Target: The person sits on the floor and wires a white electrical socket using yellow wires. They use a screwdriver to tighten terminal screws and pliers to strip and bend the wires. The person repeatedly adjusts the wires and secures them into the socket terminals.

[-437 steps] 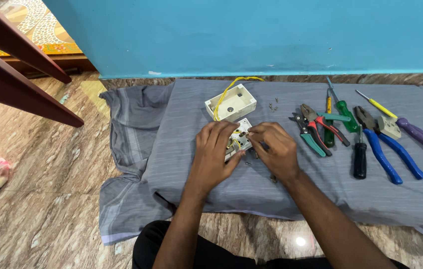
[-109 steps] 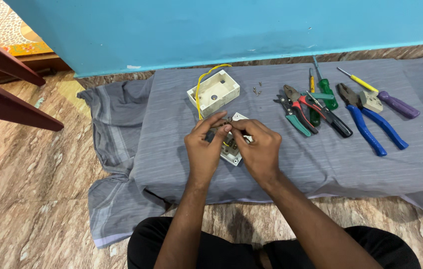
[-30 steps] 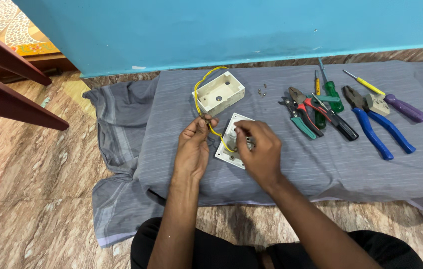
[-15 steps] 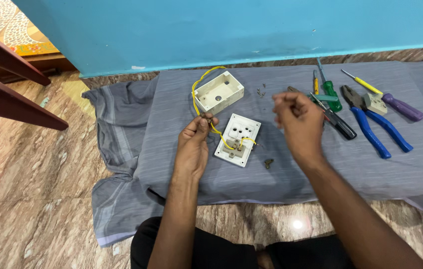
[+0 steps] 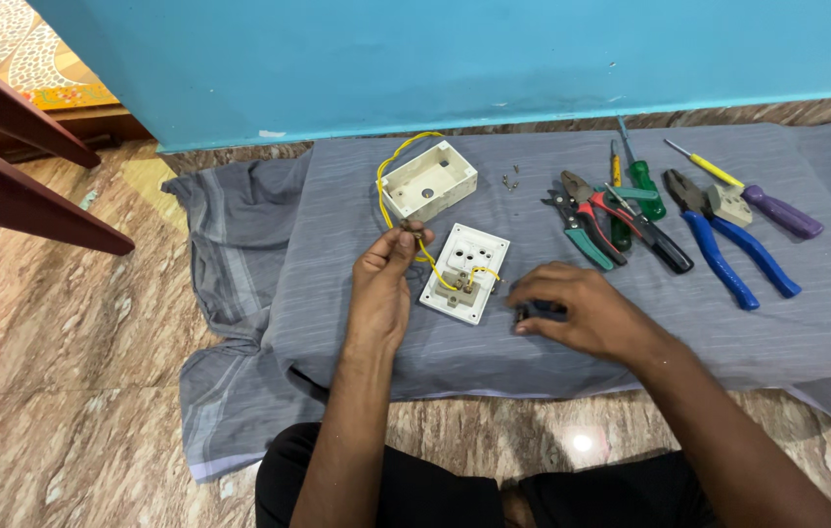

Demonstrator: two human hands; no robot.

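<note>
My left hand (image 5: 383,284) pinches the thin yellow wire (image 5: 388,186) at centre frame; my right hand (image 5: 582,311) closes on a small dark object (image 5: 538,313) just right of it.

Going left to right: two dark red wooden rails (image 5: 24,166) at upper left, one open cream plastic box (image 5: 428,179), one white socket plate (image 5: 465,271) lying face up between my hands with the wire running to it, then a row of about seven hand tools at upper right, among them blue-handled pliers (image 5: 728,244) and a purple-handled screwdriver (image 5: 763,196). All lie on a grey cloth (image 5: 240,254) over brown marble floor (image 5: 54,391), against a blue wall (image 5: 435,49). The overlapping tools are hard to count; what my right fingers hold is mostly hidden.
</note>
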